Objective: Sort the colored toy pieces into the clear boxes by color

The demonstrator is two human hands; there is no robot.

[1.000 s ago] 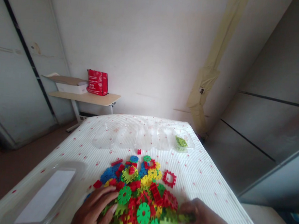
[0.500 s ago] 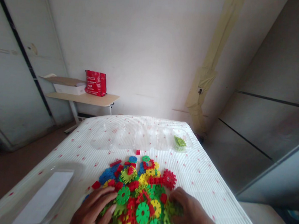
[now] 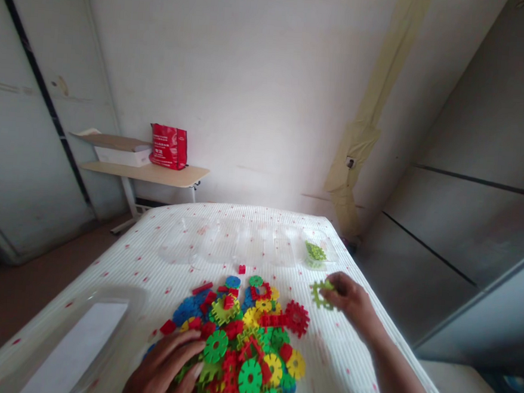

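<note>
The right hand (image 3: 349, 295) pinches a light-green toothed square block (image 3: 315, 293) above the red-spotted tablecloth (image 3: 340, 354); the left hand (image 3: 163, 366) touches a pile of multicoloured plastic pieces (image 3: 250, 379).

Your notched square (image 3: 316, 294) was lime green; your toy pile (image 3: 250, 338) mixed red, yellow, blue, green; tablecloth (image 3: 346, 340) was white, striped, red-specked.

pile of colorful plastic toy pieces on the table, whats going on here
A person's right hand holds a light-green notched piece beside the pile of interlocking toy pieces, while the left hand rests at the pile's near left side. Beyond the pile, more light-green pieces sit at the right end of the clear plastic tray.
</note>
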